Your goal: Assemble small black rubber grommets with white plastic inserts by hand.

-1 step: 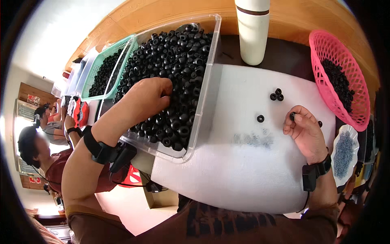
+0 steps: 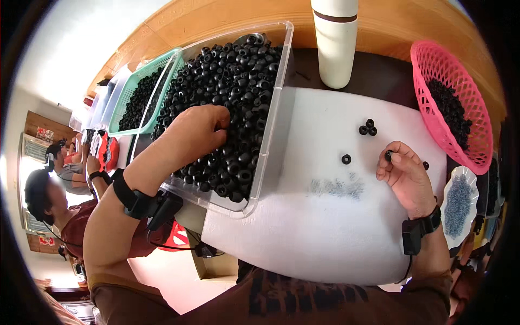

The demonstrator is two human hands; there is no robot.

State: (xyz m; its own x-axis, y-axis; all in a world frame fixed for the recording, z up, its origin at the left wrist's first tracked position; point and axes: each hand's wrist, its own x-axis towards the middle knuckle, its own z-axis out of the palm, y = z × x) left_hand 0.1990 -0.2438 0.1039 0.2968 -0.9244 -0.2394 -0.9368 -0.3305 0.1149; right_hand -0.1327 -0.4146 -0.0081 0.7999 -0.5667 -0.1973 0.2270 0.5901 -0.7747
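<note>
My left hand reaches into a clear plastic bin heaped with small black hollow beads. Its fingers are curled down among them, and whatever they pinch is hidden. Over the right part of a white board, my right hand is palm up, gripping one black bead between thumb and fingers. Three loose beads cluster just beyond this hand. A single bead lies to its left, and another peeks out at its right.
A pink basket with black pieces leans at the far right, above a white scalloped dish of bluish bits. A pale bottle stands behind the board. Left of the bin sits a green basket; a person works farther left.
</note>
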